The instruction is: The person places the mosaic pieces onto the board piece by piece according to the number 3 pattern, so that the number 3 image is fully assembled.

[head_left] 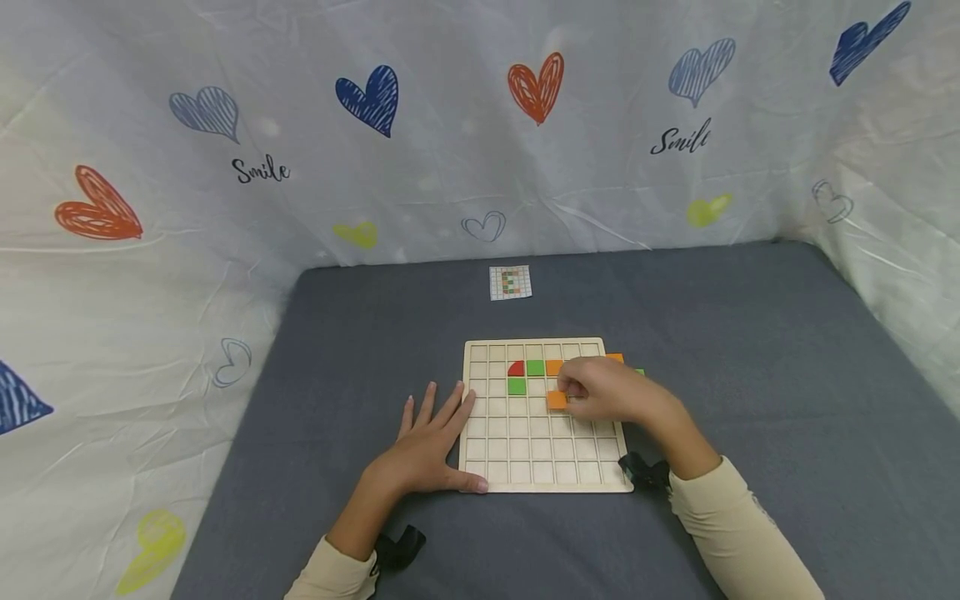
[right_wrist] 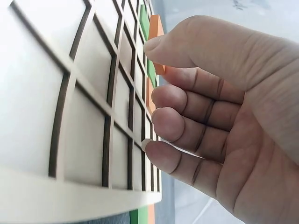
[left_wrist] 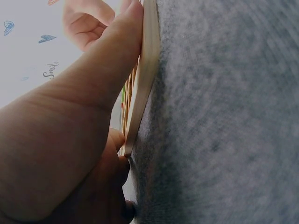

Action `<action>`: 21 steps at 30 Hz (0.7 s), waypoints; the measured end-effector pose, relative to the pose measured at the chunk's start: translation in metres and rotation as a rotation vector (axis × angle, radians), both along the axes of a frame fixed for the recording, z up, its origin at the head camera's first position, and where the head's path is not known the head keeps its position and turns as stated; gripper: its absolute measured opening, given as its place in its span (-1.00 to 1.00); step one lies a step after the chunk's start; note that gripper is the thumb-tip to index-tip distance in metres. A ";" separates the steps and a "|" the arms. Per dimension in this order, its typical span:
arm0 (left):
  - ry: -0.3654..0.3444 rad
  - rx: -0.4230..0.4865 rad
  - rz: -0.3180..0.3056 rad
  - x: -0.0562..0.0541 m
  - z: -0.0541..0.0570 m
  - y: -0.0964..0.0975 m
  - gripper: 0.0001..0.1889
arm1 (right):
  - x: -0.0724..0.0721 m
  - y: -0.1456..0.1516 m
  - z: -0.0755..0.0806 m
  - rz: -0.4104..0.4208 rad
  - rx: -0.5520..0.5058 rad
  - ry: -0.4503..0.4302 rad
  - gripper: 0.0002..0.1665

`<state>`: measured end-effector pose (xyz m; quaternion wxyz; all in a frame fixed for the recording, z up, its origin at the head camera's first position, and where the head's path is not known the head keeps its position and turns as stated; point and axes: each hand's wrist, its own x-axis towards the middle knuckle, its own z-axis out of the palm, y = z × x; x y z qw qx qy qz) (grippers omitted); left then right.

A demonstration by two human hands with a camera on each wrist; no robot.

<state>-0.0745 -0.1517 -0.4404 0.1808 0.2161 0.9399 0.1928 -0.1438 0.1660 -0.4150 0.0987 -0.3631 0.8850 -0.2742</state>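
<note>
A wooden grid board (head_left: 498,451) lies flat on the grey cloth. My left hand (head_left: 423,452) rests at its left edge, fingers spread, the thumb on the near left corner. Over the board, my right hand (head_left: 611,389) pinches an orange square tile (head_left: 557,401) between thumb and forefinger. In the right wrist view that tile (right_wrist: 156,28) stands tilted just off the grid. Set in the cells are a red quarter-round tile (head_left: 517,368), a green tile (head_left: 535,368), another green tile (head_left: 517,387) and an orange tile (head_left: 553,367).
A small printed pattern card (head_left: 510,283) lies behind the board on the cloth-covered table (head_left: 360,350). Beyond the board's right edge, partly hidden by my right hand, are an orange tile (head_left: 615,357) and a green tile (head_left: 640,372). A white curtain (head_left: 450,167) printed with hearts hangs behind.
</note>
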 end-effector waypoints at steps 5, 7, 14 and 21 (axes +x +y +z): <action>0.003 -0.008 -0.005 0.000 0.000 0.000 0.33 | 0.000 -0.006 0.001 -0.005 0.006 0.002 -0.84; 0.005 -0.009 -0.007 0.000 0.000 0.000 0.33 | 0.001 -0.009 0.001 -0.011 0.011 -0.004 -0.84; 0.003 -0.009 -0.003 0.000 0.001 0.000 0.33 | 0.000 -0.020 0.003 -0.020 0.029 -0.021 -0.84; 0.003 -0.012 -0.003 0.000 0.002 0.001 0.33 | 0.000 -0.030 0.001 -0.019 0.047 -0.003 -0.83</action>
